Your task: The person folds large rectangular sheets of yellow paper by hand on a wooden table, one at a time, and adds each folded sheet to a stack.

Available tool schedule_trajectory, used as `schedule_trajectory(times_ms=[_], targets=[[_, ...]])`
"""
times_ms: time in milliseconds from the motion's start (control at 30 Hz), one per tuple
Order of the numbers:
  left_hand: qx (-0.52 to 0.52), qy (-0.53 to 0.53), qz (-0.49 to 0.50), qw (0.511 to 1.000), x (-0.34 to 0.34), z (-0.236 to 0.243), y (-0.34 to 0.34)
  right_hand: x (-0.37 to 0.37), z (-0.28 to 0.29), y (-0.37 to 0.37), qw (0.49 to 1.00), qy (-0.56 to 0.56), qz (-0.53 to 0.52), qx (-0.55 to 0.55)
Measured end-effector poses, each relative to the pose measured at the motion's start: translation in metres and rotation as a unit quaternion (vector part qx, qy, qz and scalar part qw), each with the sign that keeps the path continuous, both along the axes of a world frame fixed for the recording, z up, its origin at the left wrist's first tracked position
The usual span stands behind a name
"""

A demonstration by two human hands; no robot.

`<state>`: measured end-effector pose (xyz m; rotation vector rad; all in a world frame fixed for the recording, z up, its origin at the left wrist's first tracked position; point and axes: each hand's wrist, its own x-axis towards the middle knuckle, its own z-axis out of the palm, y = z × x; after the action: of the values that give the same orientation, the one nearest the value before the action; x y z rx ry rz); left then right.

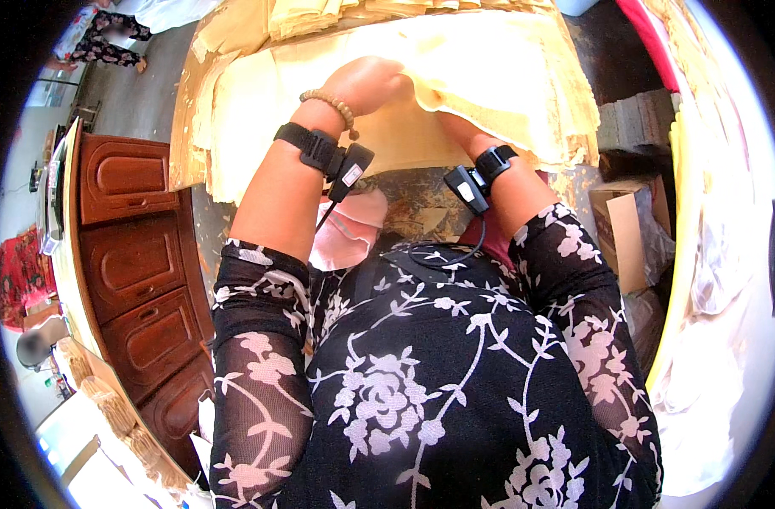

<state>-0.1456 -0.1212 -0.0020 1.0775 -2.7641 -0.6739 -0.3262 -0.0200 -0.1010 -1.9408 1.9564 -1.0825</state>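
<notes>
A thin pale yellow sheet (498, 72) spreads over a wide stack of similar sheets (222, 106) in front of me. I cannot tell whether they are paper or some other material. My left hand (369, 85) is closed with curled fingers at the sheet's near edge, which lifts and curves away from the stack beside it. My right hand (455, 127) reaches under the raised part of the sheet, and its fingers are hidden there. Each wrist wears a black strap with a small device, and a beaded bracelet (330, 103) circles the left one.
More folded yellow sheets (303, 17) lie at the far side. Below the stack shows a worn surface (421, 204) with a pink cloth (354, 229). Brown wooden cabinets (137, 246) stand left; a cardboard box (621, 229) and grey stacked material (633, 119) lie right. Another person stands far left.
</notes>
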Motion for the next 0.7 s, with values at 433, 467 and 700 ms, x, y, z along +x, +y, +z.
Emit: schedule_trajectory(times_ms=[433, 467, 700], targets=[[0.039, 0.061, 0.016, 0.997, 0.004, -0.015, -0.008, -0.015, 0.046, -0.005, 0.970, -0.095, 0.101, 0.201], [0.040, 0.062, 0.016, 0.997, 0.004, -0.013, -0.007, -0.013, 0.051, -0.003, 0.965, -0.124, 0.078, 0.216], [-0.074, 0.045, 0.052, 0.995, 0.004, 0.003, 0.000, -0.027, 0.059, 0.019, 0.905, -0.379, 0.085, 0.176]])
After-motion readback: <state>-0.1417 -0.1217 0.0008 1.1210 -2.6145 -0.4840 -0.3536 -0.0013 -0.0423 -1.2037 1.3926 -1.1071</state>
